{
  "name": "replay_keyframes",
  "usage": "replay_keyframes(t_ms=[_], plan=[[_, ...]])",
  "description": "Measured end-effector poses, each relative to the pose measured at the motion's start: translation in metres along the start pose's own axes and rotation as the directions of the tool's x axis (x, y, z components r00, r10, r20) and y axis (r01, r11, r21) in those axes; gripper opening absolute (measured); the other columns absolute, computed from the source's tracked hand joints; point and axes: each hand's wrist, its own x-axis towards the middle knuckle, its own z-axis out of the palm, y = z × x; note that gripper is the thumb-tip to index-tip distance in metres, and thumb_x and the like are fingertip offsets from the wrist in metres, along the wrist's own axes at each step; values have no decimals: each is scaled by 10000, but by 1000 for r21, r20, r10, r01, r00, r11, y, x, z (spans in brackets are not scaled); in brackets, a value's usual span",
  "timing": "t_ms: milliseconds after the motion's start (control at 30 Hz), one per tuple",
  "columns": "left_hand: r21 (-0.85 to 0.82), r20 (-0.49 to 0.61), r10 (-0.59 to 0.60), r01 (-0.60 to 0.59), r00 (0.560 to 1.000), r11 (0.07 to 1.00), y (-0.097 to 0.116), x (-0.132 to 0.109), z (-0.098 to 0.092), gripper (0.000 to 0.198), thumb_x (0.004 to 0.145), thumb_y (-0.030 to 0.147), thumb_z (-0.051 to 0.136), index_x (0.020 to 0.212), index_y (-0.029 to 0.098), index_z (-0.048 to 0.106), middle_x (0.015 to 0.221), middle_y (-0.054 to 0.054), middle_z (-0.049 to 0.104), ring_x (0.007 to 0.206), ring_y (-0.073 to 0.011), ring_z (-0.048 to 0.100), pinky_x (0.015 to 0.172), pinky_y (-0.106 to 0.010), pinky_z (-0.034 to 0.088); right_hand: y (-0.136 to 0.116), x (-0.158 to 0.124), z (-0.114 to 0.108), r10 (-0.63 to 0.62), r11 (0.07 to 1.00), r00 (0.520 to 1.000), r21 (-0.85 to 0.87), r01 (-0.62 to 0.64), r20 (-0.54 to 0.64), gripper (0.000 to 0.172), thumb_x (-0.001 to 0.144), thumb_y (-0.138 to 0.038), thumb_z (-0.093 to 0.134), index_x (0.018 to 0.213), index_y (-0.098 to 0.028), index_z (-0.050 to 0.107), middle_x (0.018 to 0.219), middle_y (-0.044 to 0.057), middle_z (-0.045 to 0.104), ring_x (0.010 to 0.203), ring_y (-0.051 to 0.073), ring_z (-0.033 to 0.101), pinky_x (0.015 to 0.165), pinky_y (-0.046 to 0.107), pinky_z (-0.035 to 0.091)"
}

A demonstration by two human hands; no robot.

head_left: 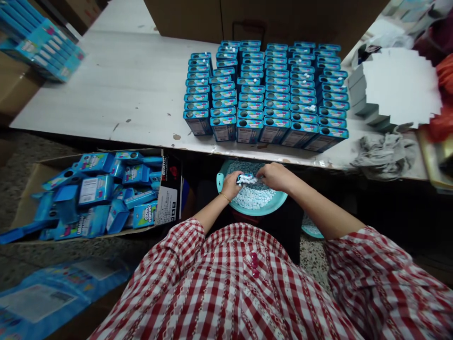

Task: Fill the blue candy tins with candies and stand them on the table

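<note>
Over a turquoise basin [281, 204] on my lap, my left hand [230, 185] is closed around a small blue candy box [239, 177]. White pellet-like candies [247, 179] heap over the top of this box. My right hand [274, 176] is beside the heap, its fingers curled and pointing down toward the box. Whatever its fingertips may hold is hidden. Loose small white candies [254, 197] fill the basin below both hands.
Rows of upright blue boxes [250, 123] stand on the white table [106, 104], some with candies on top. A carton [26, 189] at left holds jumbled blue boxes. White card sheets [399, 89] and a grey cloth [384, 153] lie at right. Another basin [312, 230] sits below.
</note>
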Motion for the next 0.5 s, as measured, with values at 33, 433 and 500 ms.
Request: replay_keyframes(t_ms=[33, 433, 500], plan=[[-4, 0, 5, -5, 1000, 1000, -1, 0, 0, 369, 648, 108, 620, 1010, 170, 575, 1047, -74, 625, 1014, -228, 559, 900, -360, 424, 0, 0, 0, -12, 1000, 1000, -7, 12, 1, 283, 728, -144, 521, 923, -188, 722, 883, 74, 693, 864, 210, 605, 798, 293, 419], [-195, -52, -19, 8, 998, 981, 1, -3, -5, 346, 626, 167, 662, 960, 186, 575, 951, -32, 632, 895, -184, 589, 822, -300, 453, 20, -29, -1, -21, 998, 997, 63, 26, -74, 292, 744, -141, 495, 908, -220, 723, 864, 42, 691, 847, 196, 599, 760, 264, 402], [-254, -126, -87, 53, 988, 966, 0, -9, -15, 361, 621, 213, 683, 962, 183, 568, 912, -22, 631, 843, -169, 592, 793, -283, 459, 38, -39, 9, 17, 996, 991, 89, -5, -131, 312, 778, -170, 479, 997, -220, 697, 922, 39, 681, 878, 186, 593, 764, 250, 401]])
